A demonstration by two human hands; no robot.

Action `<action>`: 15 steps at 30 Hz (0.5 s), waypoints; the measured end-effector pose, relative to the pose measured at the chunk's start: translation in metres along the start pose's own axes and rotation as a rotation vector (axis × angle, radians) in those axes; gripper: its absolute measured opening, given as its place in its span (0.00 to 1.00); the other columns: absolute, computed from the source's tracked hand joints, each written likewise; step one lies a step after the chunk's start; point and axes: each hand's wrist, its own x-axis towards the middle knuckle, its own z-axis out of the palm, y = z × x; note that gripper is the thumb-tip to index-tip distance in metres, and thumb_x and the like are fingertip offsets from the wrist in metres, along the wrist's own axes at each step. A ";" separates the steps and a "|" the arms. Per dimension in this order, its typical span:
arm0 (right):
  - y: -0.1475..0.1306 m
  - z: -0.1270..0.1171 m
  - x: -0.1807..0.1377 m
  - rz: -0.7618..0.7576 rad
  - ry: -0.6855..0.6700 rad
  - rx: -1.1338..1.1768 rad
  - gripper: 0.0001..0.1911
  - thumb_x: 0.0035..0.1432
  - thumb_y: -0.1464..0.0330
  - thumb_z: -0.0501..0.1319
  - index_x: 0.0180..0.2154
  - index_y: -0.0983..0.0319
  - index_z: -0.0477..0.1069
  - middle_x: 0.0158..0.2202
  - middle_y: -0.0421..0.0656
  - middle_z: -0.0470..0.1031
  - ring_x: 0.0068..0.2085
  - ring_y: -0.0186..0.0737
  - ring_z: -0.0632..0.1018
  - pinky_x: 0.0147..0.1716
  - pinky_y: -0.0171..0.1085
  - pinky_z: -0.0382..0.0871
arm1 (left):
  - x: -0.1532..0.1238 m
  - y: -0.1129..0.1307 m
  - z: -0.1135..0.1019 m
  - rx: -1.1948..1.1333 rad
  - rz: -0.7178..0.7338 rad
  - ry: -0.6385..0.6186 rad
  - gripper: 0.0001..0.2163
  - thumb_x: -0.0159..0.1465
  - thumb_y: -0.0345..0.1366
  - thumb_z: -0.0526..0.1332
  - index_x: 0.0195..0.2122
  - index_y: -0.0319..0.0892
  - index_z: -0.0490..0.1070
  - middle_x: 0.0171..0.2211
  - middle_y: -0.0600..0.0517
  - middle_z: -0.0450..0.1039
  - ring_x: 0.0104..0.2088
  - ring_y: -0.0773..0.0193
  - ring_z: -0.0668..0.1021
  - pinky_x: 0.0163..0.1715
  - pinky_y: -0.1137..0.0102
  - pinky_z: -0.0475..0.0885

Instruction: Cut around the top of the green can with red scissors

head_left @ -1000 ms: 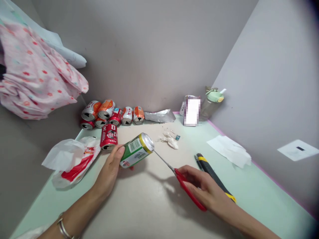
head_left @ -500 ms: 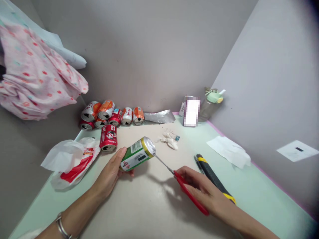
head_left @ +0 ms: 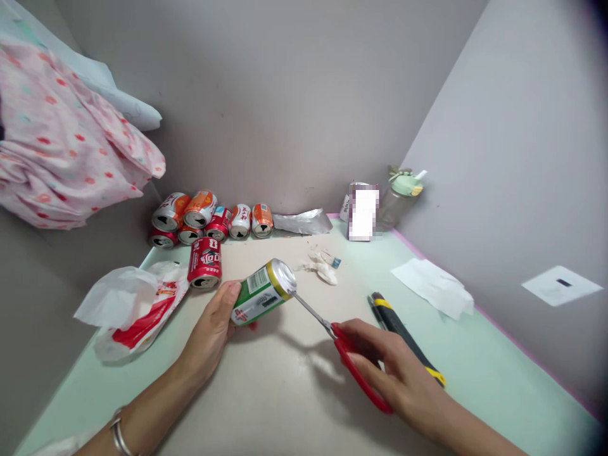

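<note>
My left hand (head_left: 216,316) is wrapped round a green and white drink can (head_left: 259,294) with a gold band, held tilted above the table with its silver end toward the right. My right hand (head_left: 380,358) grips the red handles of a pair of scissors (head_left: 358,373). The scissors' blades point up and left, and their tips touch the rim at the can's silver end. Whether the tips have gone into the metal I cannot tell. Beyond the can lie crumpled white scraps (head_left: 325,272). A black and yellow utility knife (head_left: 408,342) rests to the right of my right hand.
Several drink cans (head_left: 199,212) are stacked at the back left, with a red can (head_left: 205,263) before them. A plastic bag (head_left: 142,323) lies left. Behind are a cut metal sheet (head_left: 304,223) and a green-lidded bottle (head_left: 399,199). White tissue (head_left: 434,285) lies right.
The whole view has shifted slightly. The scissor handles look a little more spread, while the blade tips stay at the can's rim and the left hand keeps its hold.
</note>
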 end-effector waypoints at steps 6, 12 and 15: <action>-0.001 0.001 0.000 -0.007 0.043 -0.101 0.18 0.70 0.54 0.52 0.44 0.60 0.71 0.36 0.44 0.76 0.34 0.42 0.72 0.33 0.37 0.63 | 0.001 -0.004 -0.008 0.167 0.155 0.086 0.24 0.65 0.55 0.61 0.55 0.45 0.68 0.46 0.49 0.76 0.42 0.56 0.79 0.37 0.70 0.72; 0.000 0.000 -0.001 -0.040 0.067 -0.160 0.16 0.70 0.56 0.52 0.45 0.60 0.71 0.35 0.43 0.76 0.32 0.41 0.71 0.32 0.37 0.64 | -0.002 0.000 -0.008 0.252 0.262 0.155 0.23 0.62 0.56 0.62 0.51 0.45 0.70 0.48 0.48 0.75 0.45 0.54 0.77 0.38 0.70 0.72; 0.000 -0.001 -0.003 -0.046 0.067 -0.171 0.16 0.70 0.56 0.52 0.46 0.59 0.71 0.36 0.43 0.76 0.33 0.41 0.72 0.32 0.37 0.64 | -0.004 0.002 -0.006 0.305 0.300 0.178 0.24 0.63 0.57 0.61 0.51 0.45 0.69 0.49 0.47 0.74 0.47 0.52 0.77 0.38 0.69 0.72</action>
